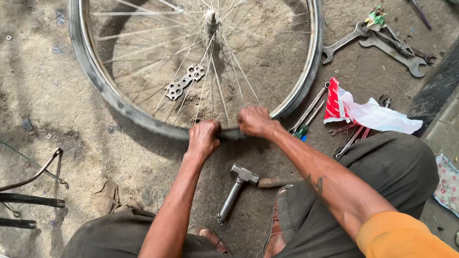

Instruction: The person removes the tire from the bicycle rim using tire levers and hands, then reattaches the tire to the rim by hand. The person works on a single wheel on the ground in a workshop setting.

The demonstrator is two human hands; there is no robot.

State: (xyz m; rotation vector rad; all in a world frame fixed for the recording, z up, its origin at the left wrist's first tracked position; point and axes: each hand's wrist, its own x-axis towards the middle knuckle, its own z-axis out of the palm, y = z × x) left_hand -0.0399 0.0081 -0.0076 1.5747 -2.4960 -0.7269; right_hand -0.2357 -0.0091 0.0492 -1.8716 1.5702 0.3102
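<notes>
A bicycle wheel (133,111) is laid flat on the dirt ground (41,92), and its near edge is gripped by both hands. The left hand (204,138) is closed in a fist over the tyre (94,73) at the rim, and the right hand (255,121) is clamped on the same stretch just beside it, the two nearly touching. Beyond the hands, a flat multi-hole spanner (184,81) is seen through the spokes (224,49). Just below the hands, between the person's knees, a hammer (237,187) is lying (its head toward the hands). To the right of the right hand, a red-and-white wrapper (366,112) is spread over a few slim tools, and farther off on that side two large wrenches (378,43) are crossed. Well to the left of the left hand, dark metal bars (18,192) are visible.
</notes>
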